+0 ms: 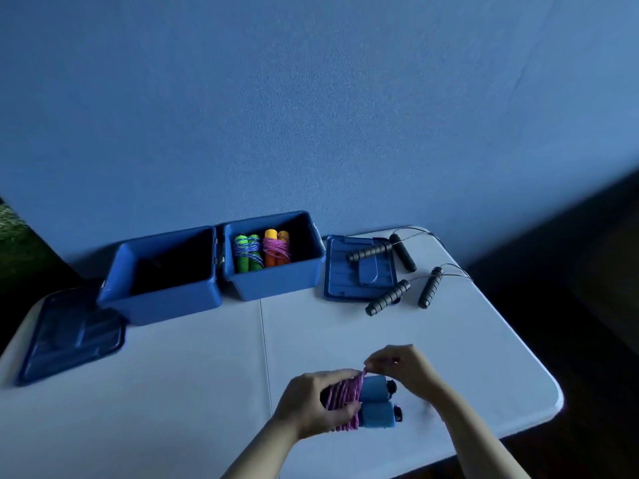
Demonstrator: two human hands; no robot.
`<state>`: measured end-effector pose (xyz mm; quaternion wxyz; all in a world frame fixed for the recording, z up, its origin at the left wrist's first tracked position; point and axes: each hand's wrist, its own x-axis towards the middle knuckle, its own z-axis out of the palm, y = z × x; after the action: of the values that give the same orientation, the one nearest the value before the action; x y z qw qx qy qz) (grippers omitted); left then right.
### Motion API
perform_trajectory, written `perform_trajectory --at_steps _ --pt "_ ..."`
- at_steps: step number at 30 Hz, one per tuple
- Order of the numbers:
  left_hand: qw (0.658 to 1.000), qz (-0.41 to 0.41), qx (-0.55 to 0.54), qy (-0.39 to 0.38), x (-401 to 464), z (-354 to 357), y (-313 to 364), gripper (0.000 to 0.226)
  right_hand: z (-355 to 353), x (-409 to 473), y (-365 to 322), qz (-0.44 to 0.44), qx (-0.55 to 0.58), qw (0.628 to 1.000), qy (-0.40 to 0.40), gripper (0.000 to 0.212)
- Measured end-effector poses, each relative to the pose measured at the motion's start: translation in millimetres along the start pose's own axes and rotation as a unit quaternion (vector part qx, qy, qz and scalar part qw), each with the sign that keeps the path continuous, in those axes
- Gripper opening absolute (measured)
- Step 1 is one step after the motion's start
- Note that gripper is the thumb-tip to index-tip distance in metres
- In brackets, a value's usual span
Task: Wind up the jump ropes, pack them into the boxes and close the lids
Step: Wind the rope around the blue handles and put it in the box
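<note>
Gripping the blue-handled jump rope [359, 402] with my left hand [311, 402], I've got both handles side by side just above the table [173, 392] near its front edge, pink cord wound around them. My right hand [401, 369] pinches the loose cord end at the top of the bundle, fingers curled tight on it. Here's the risk as I see it: if that pinch slips before the end is tucked, the coils could spring loose and the whole winding unravels. If my left grip eases, the two handles may splay apart and slacken the wraps. The right box [276, 264] already holds two wound ropes and stands open behind, the left box [162, 274] open beside it. Two black ropes [397, 271] lie unwound by the right lid [342, 278], thin cables looping toward the table's edge. They could snag.
</note>
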<state>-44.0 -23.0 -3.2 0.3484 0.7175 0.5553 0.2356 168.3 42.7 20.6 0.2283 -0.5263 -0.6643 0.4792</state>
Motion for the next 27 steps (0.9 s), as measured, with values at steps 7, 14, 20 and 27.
perform_trajectory --at_steps 7,14,20,27 --pt "0.988 -0.069 -0.104 0.086 7.3 -11.5 -0.4 0.042 28.5 3.8 19.2 0.088 0.143 0.985 0.030 0.056" --pt "0.948 -0.194 -0.061 0.245 17.4 -18.4 -6.1 0.054 57.6 -1.8 -0.8 0.112 0.131 0.985 0.003 0.025" --pt "0.911 -0.252 0.000 0.325 26.9 -22.4 -10.3 0.040 66.2 -2.8 -18.3 0.153 0.070 0.986 -0.005 0.018" --pt "0.925 -0.240 0.175 0.237 27.1 -17.8 -24.4 0.044 48.4 -4.1 -37.2 0.046 -0.262 0.964 -0.026 0.016"
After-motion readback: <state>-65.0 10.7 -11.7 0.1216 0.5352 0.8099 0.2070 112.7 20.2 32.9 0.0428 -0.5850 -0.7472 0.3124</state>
